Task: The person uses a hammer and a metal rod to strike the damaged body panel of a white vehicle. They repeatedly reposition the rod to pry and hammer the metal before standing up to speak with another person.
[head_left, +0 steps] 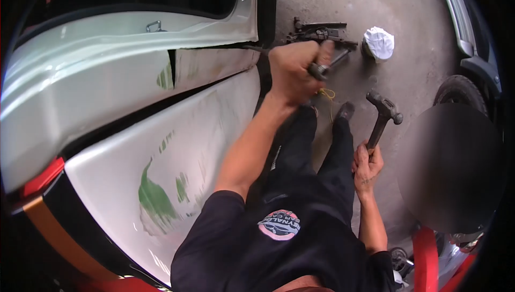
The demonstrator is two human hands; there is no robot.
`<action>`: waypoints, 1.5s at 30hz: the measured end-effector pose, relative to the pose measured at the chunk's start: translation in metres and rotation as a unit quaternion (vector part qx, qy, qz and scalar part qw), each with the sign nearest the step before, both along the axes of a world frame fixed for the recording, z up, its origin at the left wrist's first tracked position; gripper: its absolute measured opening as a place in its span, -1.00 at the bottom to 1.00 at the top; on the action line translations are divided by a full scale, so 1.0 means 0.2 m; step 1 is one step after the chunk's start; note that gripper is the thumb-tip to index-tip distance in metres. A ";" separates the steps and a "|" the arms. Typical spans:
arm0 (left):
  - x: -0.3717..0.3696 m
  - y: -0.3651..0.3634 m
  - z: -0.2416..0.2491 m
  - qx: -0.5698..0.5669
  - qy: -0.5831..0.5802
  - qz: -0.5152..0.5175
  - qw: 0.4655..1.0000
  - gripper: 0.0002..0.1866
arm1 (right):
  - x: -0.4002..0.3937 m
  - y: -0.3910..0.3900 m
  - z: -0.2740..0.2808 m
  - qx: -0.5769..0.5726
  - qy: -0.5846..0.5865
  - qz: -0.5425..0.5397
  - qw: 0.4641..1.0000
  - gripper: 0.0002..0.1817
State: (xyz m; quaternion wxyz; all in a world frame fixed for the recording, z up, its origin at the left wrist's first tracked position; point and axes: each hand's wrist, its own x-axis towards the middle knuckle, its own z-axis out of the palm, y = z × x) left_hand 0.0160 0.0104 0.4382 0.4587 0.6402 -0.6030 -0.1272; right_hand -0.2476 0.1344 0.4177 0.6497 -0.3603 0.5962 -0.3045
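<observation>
My left hand is closed around a dark metal tool, beside the rear edge of a pale vehicle panel. A thin dark end shows between the fist and the panel gap; whether it touches the panel is unclear. Lower and to the right, my right hand grips the handle of a ball-peen hammer, its head pointing away from me. The hammer and the left-hand tool are apart. Below the gap lies a large white panel with green patches and scrapes.
A dark metal jack-like device rests on the concrete floor beside a container with a white cover. A yellow cord lies near my feet. Another vehicle's tyre and a red bar are at the right.
</observation>
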 end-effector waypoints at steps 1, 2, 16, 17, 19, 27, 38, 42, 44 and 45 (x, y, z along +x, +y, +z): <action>-0.03 0.00 0.05 -0.010 -0.013 -0.023 1.000 -0.50 | 0.01 0.03 -0.02 0.006 0.001 -0.004 1.000 -0.83; -0.06 0.00 0.06 -0.018 -0.025 -0.045 0.999 -0.51 | 0.01 0.04 -0.02 0.038 0.011 -0.006 0.999 -0.83; -0.10 -0.02 0.12 0.004 -0.069 -0.012 0.998 -0.67 | -0.04 -0.54 -0.19 0.077 -0.025 0.103 0.991 -0.81; -0.10 -0.03 0.11 0.001 -0.088 -0.026 0.996 -0.69 | -0.06 -0.59 -0.20 0.081 -0.023 0.112 0.990 -0.82; -0.09 -0.03 0.07 0.020 -0.103 -0.045 0.993 -0.76 | -0.07 -0.66 -0.17 0.073 -0.031 0.126 0.989 -0.82; 0.02 0.14 0.03 -0.076 -0.125 -0.011 0.989 -0.59 | -0.15 -0.73 -0.12 0.038 0.004 0.202 0.979 -0.82; 0.06 0.19 -0.10 -0.069 -0.105 0.007 0.992 -0.55 | -0.01 -0.43 0.01 -0.089 0.028 0.308 0.947 -0.74; 0.06 0.15 -0.06 -0.136 -0.115 0.001 0.984 -0.56 | 0.02 -0.35 0.05 -0.109 0.001 0.290 0.951 -0.76; 0.10 0.15 -0.06 -0.143 -0.108 -0.004 0.984 -0.55 | 0.02 -0.31 0.07 -0.100 -0.011 0.282 0.954 -0.76; 0.14 0.16 -0.06 -0.135 -0.097 -0.006 0.986 -0.55 | 0.02 -0.29 0.07 -0.106 -0.019 0.270 0.957 -0.78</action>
